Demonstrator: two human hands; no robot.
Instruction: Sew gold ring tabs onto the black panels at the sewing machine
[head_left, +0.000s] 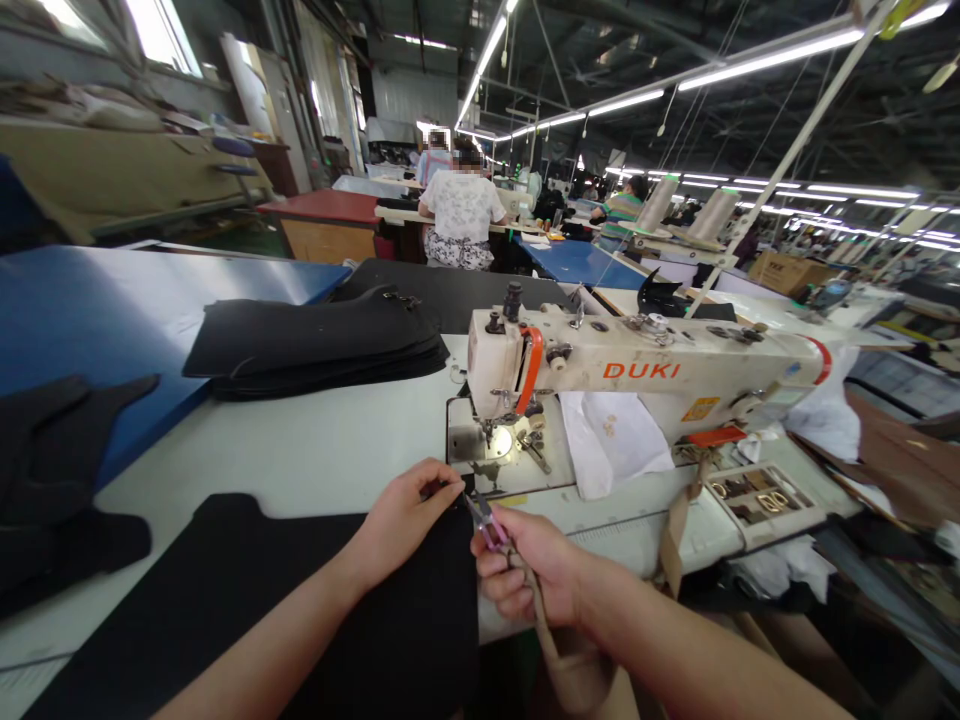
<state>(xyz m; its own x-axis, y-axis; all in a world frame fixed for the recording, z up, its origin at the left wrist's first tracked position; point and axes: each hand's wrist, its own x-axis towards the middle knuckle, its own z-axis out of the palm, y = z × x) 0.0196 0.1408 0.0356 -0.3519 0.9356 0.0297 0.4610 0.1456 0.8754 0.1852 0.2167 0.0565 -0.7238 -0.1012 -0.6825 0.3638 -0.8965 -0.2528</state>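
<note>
A large black fabric piece lies on the pale sewing table in front of me. At its upper right corner my left hand is closed in a pinch; what sits between thumb and forefinger is too small to tell. My right hand is wrapped round small thread snips with pinkish handles, their tips close to my left fingertips. A beige strap hangs by my right hand. Just beyond both hands stands the white sewing machine, its needle area lit.
Stacked black pieces lie behind left, and more black pieces at the far left by a blue table. Right of the machine are white cloth and a tray with metal rings. People sit at tables further back.
</note>
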